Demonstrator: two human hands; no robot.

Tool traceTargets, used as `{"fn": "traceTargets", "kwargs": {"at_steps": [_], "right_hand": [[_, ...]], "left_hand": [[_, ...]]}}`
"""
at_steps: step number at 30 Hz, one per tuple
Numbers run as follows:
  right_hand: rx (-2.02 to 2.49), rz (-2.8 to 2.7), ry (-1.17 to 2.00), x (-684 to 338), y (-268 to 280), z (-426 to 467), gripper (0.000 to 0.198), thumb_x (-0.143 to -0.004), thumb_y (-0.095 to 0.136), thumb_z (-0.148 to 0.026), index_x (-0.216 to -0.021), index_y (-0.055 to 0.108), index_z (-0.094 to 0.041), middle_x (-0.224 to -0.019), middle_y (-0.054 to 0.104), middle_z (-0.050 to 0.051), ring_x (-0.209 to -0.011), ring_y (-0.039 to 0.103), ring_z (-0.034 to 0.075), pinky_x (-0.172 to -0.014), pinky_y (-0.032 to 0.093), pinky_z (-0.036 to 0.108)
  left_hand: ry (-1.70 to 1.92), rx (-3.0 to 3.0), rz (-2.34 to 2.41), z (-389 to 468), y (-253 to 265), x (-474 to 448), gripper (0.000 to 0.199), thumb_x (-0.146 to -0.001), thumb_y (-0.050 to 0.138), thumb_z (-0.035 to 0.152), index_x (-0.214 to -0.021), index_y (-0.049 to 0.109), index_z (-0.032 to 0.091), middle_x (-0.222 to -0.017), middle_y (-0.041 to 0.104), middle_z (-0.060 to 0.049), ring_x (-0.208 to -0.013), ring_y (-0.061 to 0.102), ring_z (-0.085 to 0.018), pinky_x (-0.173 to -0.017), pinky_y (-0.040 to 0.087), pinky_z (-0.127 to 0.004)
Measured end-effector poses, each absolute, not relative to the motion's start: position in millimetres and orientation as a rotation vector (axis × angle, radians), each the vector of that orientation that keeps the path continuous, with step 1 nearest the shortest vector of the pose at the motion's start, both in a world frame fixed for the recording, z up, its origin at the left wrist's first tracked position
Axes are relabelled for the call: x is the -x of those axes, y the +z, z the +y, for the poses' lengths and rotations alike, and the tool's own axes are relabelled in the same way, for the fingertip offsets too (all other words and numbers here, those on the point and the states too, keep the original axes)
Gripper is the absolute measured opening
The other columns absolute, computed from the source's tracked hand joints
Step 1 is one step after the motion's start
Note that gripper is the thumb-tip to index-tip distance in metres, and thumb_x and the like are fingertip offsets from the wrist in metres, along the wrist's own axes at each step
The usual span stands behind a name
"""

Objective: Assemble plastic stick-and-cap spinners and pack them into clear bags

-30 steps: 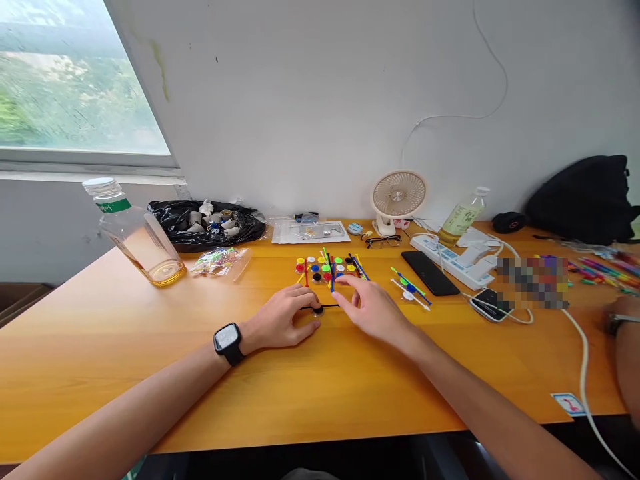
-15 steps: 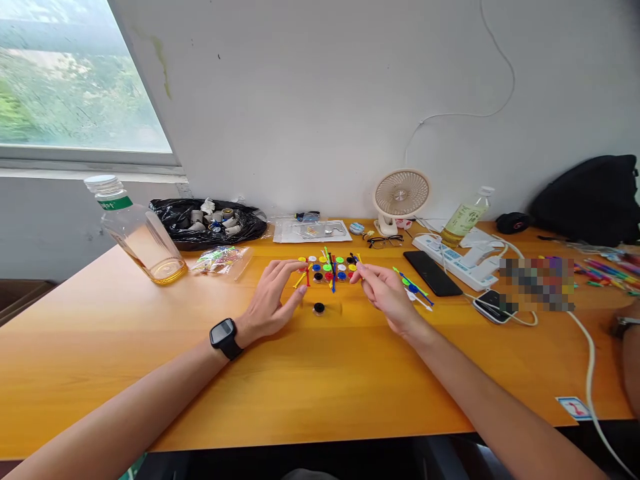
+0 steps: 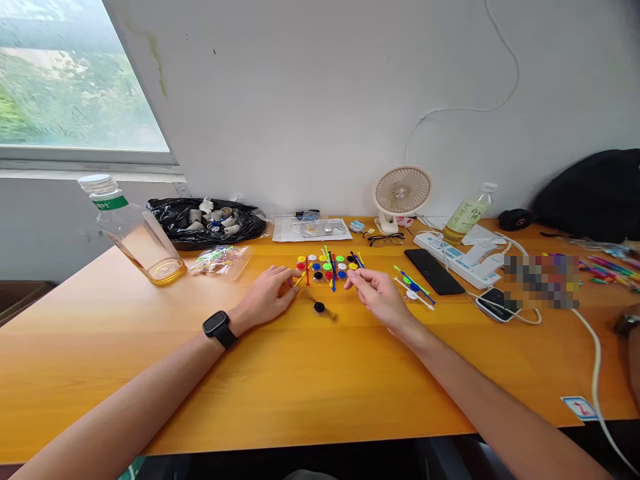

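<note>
My left hand [image 3: 267, 295], with a black smartwatch [image 3: 216, 328] on its wrist, rests on the orange table [image 3: 310, 387]. Its fingers curl around a yellow stick [image 3: 299, 279] at the left edge of a cluster of coloured discs and sticks [image 3: 327, 267]. My right hand [image 3: 381, 295] hovers to the right of the cluster, thumb and forefinger pinched on what looks like a thin black stick, barely visible. A lone black disc [image 3: 319, 307] lies on the table between the two hands.
A tilted-looking plastic bottle [image 3: 135, 233], a black bag of small parts [image 3: 207, 223] and a clear packet [image 3: 220, 259] stand at the left. A fan [image 3: 401, 193], glasses, phone [image 3: 434, 271], power strip [image 3: 457, 257] and cables are at the right. Another person's hand [image 3: 631, 325] shows at the right edge.
The black stick that lay joined to the black disc is gone from the table. My right hand lifted away pinched, and my left hand moved up from the disc to the yellow stick.
</note>
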State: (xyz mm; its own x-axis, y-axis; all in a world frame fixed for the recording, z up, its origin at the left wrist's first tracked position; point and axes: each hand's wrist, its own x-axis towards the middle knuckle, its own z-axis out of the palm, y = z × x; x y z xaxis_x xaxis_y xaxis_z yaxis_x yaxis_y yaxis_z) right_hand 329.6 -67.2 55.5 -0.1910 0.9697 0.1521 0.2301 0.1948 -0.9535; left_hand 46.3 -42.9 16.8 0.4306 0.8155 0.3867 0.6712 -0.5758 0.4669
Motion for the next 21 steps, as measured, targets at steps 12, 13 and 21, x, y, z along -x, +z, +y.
{"fn": "traceTargets", "kwargs": {"at_steps": [12, 13, 21], "right_hand": [[1.161, -1.677, 1.007, -328, 57, -68, 0.059, -0.094, 0.059, -0.074, -0.078, 0.068, -0.018, -0.051, 0.035, -0.005, -0.048, 0.029, 0.011, -0.049, 0.021, 0.029], [1.159, -1.681, 1.003, -328, 57, -68, 0.059, -0.094, 0.059, -0.074, -0.078, 0.068, -0.018, -0.051, 0.035, -0.005, -0.048, 0.029, 0.011, -0.049, 0.021, 0.029], [1.158, -1.705, 0.970, -328, 60, -69, 0.059, -0.093, 0.059, -0.075, -0.077, 0.068, -0.018, -0.052, 0.035, -0.005, -0.048, 0.029, 0.011, -0.048, 0.022, 0.029]], "left_hand": [[0.586, -2.629, 1.177, -38, 29, -41, 0.045, -0.111, 0.035, 0.028, -0.145, 0.065, 0.025, -0.103, 0.061, -0.010, -0.099, 0.059, -0.025, -0.092, 0.049, -0.039], [0.607, -2.623, 1.177, -37, 28, -40, 0.045, -0.111, 0.036, 0.027, -0.143, 0.067, 0.025, -0.103, 0.061, -0.010, -0.100, 0.060, -0.025, -0.093, 0.050, -0.039], [0.732, -2.580, 1.226, -32, 23, -35, 0.027, -0.104, 0.052, 0.028, -0.121, 0.072, 0.022, -0.105, 0.067, -0.009, -0.101, 0.064, -0.024, -0.090, 0.051, -0.036]]}}
